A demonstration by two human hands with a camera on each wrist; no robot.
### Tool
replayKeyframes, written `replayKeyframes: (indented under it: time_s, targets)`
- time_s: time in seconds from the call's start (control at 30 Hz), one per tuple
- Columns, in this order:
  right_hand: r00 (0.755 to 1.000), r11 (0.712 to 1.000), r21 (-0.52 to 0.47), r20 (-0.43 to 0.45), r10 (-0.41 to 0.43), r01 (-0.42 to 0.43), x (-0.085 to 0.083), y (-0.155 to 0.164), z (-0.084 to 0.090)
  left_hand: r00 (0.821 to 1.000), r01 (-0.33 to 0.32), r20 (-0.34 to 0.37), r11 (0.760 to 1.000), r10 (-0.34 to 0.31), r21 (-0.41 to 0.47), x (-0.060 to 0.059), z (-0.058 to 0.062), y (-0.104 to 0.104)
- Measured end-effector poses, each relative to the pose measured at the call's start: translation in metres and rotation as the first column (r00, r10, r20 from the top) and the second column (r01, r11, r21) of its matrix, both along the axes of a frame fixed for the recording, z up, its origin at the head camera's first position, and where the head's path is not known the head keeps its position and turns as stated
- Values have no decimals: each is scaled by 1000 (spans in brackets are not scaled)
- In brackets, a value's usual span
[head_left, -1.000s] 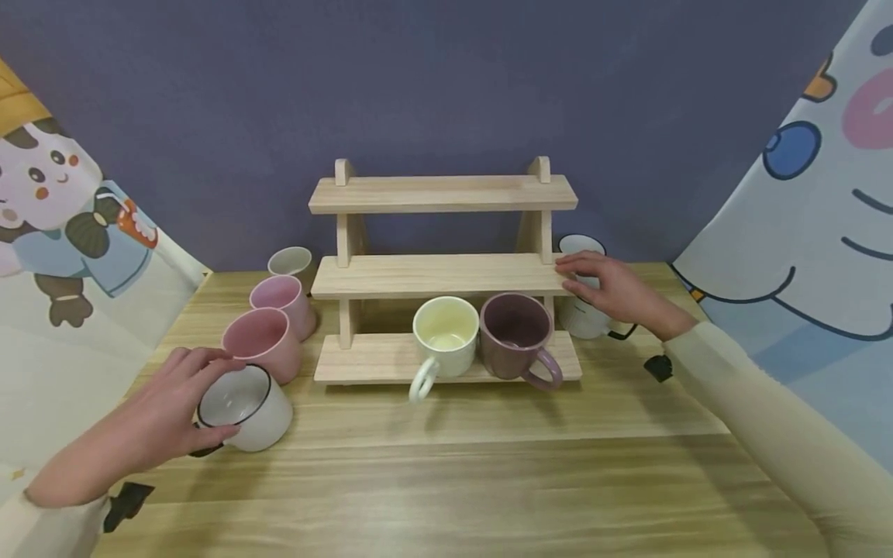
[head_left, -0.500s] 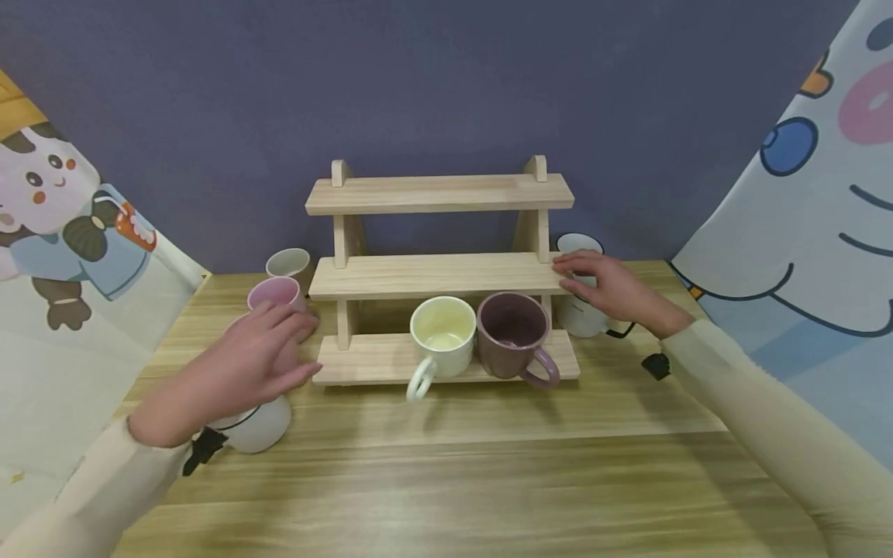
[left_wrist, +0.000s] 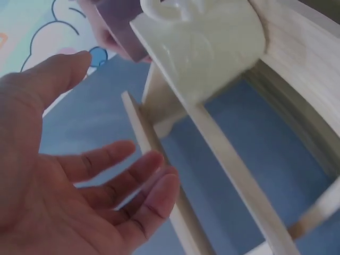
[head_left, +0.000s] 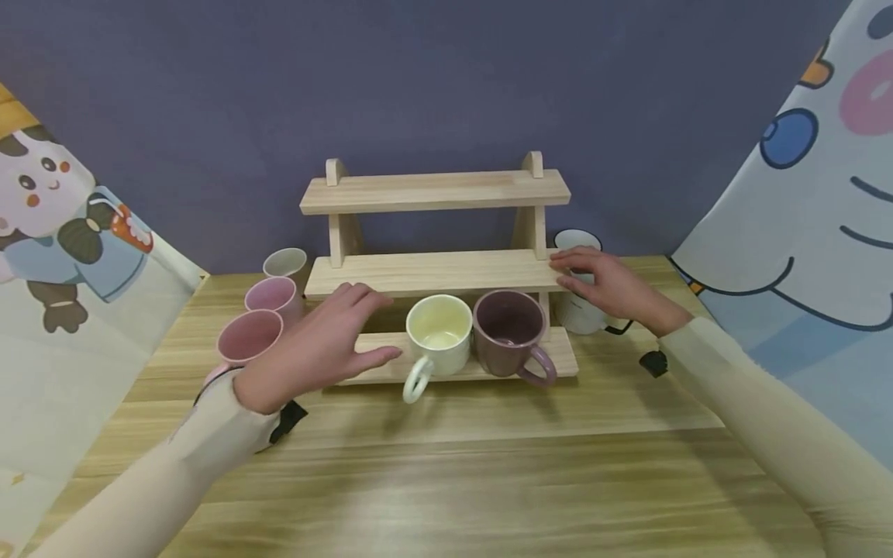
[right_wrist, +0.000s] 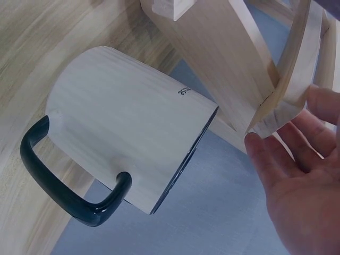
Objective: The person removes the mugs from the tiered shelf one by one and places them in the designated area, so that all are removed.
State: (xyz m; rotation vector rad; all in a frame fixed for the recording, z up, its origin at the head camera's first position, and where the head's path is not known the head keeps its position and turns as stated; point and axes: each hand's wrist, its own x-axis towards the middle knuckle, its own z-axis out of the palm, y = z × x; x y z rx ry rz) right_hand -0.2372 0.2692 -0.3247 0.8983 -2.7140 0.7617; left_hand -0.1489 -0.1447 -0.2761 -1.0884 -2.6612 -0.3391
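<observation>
Desk [head_left: 453,496] has wood-grain top; at its back edge, dark blue backdrop [head_left: 446,85]. Along L edge, pale sheet [head_left: 42,403] w/ cartoon animal [head_left: 77,221]; along R edge, 2nd sheet [head_left: 774,240] w/ blue & pink print.

The place looks like a small staged corner: a plain blue-grey backdrop [head_left: 446,85] rises behind a wood-grain worktop [head_left: 460,488], and pale sheets [head_left: 781,232] with cartoon figures flank it on both sides. The mugs [head_left: 504,353] and the tiered wooden rack [head_left: 439,272] are household goods, but whether this stands in a home, studio or lab cannot be told.
</observation>
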Motion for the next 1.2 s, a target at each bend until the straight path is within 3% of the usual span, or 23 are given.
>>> replayKeyframes:
  time_s: [0.37, 0.7, 0.93, 1.2]
  targets:
    - [1000, 1000, -9, 7, 3, -3, -2, 3, -1, 985, -37, 169, 999, 39, -18, -29, -15, 49]
    - [1000, 1000, -6, 1, 3, -3, -1, -1, 1, 988, -58, 135, 992, 73, -113, -32, -17, 68]
    - [1000, 1000, -15, 9, -1, 1, 0, -1, 2, 986, -86, 130, 990, 101, -114, -33, -16, 73]
    - [1000, 1000, -12, 2, 11, -11, 0, 0, 1, 978, -105, 172, 991, 118, -83, -34, -16, 72]
